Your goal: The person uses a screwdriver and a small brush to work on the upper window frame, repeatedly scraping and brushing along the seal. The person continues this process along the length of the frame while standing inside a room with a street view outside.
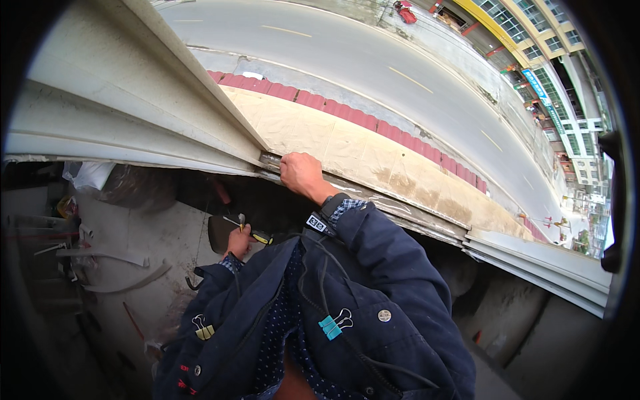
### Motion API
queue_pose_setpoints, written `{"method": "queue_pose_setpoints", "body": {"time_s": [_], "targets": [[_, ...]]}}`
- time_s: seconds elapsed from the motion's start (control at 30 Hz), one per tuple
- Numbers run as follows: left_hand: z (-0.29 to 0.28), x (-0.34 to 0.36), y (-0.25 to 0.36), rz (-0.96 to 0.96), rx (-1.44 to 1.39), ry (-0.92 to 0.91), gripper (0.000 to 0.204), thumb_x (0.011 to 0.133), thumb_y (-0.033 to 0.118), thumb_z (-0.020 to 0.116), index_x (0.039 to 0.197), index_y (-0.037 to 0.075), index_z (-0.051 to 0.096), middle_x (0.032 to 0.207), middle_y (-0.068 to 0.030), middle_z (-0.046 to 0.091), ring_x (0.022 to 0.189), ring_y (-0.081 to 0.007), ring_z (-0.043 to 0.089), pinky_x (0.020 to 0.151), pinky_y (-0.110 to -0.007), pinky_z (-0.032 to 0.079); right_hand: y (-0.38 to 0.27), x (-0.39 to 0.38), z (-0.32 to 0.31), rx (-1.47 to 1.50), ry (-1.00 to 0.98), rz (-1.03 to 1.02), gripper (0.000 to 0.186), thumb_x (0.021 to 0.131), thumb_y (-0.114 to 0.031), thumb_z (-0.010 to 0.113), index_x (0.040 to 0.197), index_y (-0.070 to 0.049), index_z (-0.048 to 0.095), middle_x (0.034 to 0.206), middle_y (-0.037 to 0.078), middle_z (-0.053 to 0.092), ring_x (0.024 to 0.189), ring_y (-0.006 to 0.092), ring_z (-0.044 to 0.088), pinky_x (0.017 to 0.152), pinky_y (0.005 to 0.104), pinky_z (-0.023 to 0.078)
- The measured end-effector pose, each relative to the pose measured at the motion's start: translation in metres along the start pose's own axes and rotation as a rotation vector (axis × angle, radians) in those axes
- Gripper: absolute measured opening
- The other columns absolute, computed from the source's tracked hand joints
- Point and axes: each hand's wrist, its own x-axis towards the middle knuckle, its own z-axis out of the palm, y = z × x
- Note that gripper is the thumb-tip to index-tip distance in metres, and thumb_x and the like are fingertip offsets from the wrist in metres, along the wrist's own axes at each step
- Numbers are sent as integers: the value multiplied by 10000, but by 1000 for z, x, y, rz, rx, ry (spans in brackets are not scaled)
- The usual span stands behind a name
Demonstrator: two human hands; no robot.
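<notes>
My right hand point(303, 176) is closed, its curled fingers pressed on the worn metal window track point(373, 195), close to the corner of the pale frame point(153, 100). Whether anything sits inside those fingers is hidden. Lower and to the left, my left hand point(239, 241) is wrapped round a hand tool with a yellow and black handle point(263, 239). A short metal end of the tool sticks up above the fingers; its exact kind is too small to tell.
Beyond the track lies a beige ledge point(320, 137) edged with red roofing point(333, 107), high above a road point(347, 50). Indoors at left, curved pale strips point(130, 280) and clear plastic wrapping point(137, 190) lie about. Another frame section point(533, 263) continues at right.
</notes>
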Motion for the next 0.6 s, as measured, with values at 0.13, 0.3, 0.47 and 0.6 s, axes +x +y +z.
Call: {"method": "queue_pose_setpoints", "body": {"time_s": [0.13, 0.3, 0.47, 0.6], "targets": [[-3, 0, -4, 30, -55, -13, 426, 1032, 412, 521, 957, -2, 591, 730, -165, 714, 404, -157, 510, 356, -307, 367, -5, 3, 3, 59, 0, 28, 231, 890, -222, 565, 845, -74, 737, 864, 208, 711, 841, 436, 678, 761, 528, 546], [-2, 1, -1, 36, -41, -29, 433, 1034, 414, 511, 950, -3, 587, 733, -159, 709, 403, -154, 507, 355, -309, 366, -3, -4, -2, 122, 25, 26, 238, 908, -243, 566, 883, -77, 734, 889, 205, 712, 856, 436, 674, 763, 528, 543], [0, 3, 5, 56, 34, -45, 511, 1047, 452, 498, 890, -19, 622, 701, -133, 717, 435, -157, 569, 391, -311, 431, 0, -18, -12, 145, 112, -21, 248, 910, -236, 553, 845, -72, 727, 870, 209, 714, 830, 446, 678, 749, 543, 545], [4, 5, 8, 27, 73, -39, 499, 1044, 455, 501, 909, -12, 615, 722, -133, 715, 427, -153, 555, 377, -307, 413, 6, -33, -20, 163, 116, -22, 247, 920, -243, 558, 851, -70, 720, 847, 204, 710, 810, 444, 674, 735, 535, 540]]}}
